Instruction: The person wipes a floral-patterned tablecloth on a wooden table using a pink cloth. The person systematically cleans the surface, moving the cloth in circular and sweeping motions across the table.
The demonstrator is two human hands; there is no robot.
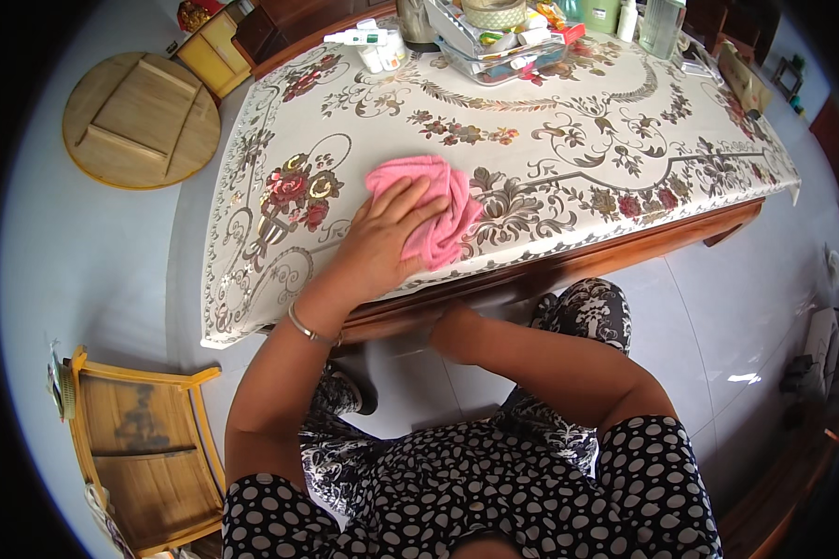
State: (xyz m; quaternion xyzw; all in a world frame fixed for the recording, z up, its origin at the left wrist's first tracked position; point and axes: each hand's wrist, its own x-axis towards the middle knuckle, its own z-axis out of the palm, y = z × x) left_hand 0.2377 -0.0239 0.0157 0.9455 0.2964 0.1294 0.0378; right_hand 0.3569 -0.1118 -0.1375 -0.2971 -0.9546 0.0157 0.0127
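pink cloth (435,207): bunched and folded, lying on the near part of the table (569,140), a little in from the front edge, over the flowered cover.

left hand (382,238): palm down on the near half of the cloth, fingers spread and slightly curved, pressing it flat to the cover; not closed around it. thin bangle (308,328) at the wrist.

right hand (457,326): below the table's front edge, touching the wooden rail; fingers hidden under the edge, so how far they are open cannot be told; nothing seen in it.

table: long, wood frame, draped in a cream cover with red roses and gold scrolls.

tray (499,42): clear, at the far edge, heaped with small tubes and packets, well apart from the cloth.

white bottles (378,47): far edge, left of the tray.

round board (142,119): pale wood, flat on the floor beyond the table's left end.

wooden stool (144,456): on the floor at the person's left, near the table's front left corner.

person: dotted dark top, patterned trousers, standing at the table's front.
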